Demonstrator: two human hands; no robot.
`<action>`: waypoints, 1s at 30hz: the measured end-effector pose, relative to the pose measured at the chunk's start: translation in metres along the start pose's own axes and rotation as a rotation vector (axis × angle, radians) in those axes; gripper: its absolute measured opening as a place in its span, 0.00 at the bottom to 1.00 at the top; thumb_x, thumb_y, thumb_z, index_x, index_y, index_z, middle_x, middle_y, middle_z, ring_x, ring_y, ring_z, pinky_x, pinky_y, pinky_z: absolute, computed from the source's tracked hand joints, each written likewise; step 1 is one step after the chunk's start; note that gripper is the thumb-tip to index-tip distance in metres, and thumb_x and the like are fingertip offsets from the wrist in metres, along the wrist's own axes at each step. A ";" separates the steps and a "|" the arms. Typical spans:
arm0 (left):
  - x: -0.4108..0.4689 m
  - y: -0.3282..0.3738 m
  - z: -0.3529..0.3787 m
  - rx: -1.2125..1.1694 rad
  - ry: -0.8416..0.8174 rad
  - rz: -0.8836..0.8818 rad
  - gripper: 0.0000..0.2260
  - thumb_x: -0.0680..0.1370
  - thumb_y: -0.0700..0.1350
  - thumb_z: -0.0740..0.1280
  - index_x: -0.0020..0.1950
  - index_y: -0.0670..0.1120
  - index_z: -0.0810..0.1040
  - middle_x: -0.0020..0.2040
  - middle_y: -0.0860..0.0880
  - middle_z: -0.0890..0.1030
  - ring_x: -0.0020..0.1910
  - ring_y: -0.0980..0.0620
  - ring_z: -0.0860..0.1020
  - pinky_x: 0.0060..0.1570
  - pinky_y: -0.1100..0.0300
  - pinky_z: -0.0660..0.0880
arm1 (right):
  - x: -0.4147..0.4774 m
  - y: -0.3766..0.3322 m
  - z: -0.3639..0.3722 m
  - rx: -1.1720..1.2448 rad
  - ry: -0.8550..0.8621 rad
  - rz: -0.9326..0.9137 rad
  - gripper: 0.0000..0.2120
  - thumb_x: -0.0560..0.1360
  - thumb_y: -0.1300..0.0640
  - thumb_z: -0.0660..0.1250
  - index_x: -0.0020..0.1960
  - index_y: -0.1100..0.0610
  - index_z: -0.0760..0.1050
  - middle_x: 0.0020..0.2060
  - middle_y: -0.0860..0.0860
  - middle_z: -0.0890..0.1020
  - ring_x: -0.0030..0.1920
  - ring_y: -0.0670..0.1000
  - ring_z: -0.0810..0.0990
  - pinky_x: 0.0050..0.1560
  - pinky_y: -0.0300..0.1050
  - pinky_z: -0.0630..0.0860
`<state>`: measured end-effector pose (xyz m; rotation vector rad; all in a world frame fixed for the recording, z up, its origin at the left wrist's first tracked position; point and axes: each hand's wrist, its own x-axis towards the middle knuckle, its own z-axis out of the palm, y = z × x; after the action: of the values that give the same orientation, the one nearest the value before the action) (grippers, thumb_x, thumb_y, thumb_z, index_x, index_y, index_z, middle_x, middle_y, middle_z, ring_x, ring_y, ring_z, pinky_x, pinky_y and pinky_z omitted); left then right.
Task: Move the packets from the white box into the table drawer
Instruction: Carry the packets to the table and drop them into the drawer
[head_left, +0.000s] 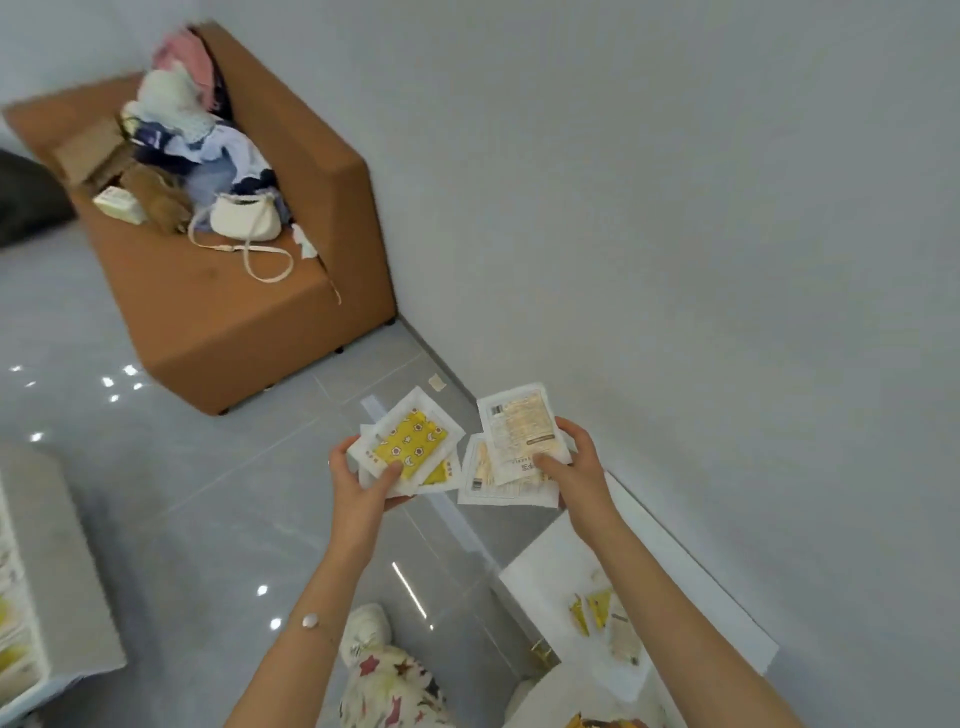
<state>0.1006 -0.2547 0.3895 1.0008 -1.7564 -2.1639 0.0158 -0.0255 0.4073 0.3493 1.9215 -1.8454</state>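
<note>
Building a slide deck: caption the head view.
Left hand grips yellow-patterned packets, right hand grips label-side packets; white box holds more.

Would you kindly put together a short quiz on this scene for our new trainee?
1. True or false: the left hand holds nothing.
2. The packets in the right hand show which face: A) yellow patterned, B) printed label?
3. What white item with a strap lies on the brown sofa?
Key: 1 false; 2 B; 3 a handbag.
</note>
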 end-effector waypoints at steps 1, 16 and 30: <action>0.006 0.010 -0.027 -0.023 0.038 0.003 0.23 0.77 0.35 0.67 0.66 0.49 0.62 0.55 0.50 0.77 0.49 0.48 0.82 0.38 0.54 0.82 | 0.002 -0.007 0.028 -0.023 -0.039 0.001 0.24 0.75 0.68 0.66 0.65 0.47 0.66 0.55 0.49 0.78 0.51 0.49 0.81 0.36 0.37 0.80; 0.081 0.107 -0.350 -0.198 0.475 0.091 0.24 0.76 0.35 0.67 0.66 0.50 0.61 0.55 0.53 0.76 0.49 0.53 0.81 0.37 0.56 0.81 | 0.041 -0.047 0.424 -0.118 -0.322 0.037 0.23 0.75 0.68 0.65 0.64 0.48 0.66 0.55 0.53 0.79 0.51 0.53 0.82 0.40 0.44 0.79; 0.200 0.133 -0.470 -0.440 0.859 0.135 0.26 0.76 0.33 0.67 0.67 0.51 0.61 0.56 0.54 0.75 0.51 0.54 0.79 0.37 0.55 0.81 | 0.138 -0.090 0.663 -0.359 -0.747 -0.068 0.23 0.74 0.68 0.66 0.65 0.52 0.67 0.56 0.48 0.78 0.54 0.50 0.80 0.48 0.47 0.80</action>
<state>0.1934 -0.7739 0.3991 1.3415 -0.8757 -1.5470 -0.0515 -0.7056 0.4174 -0.4659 1.6663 -1.3400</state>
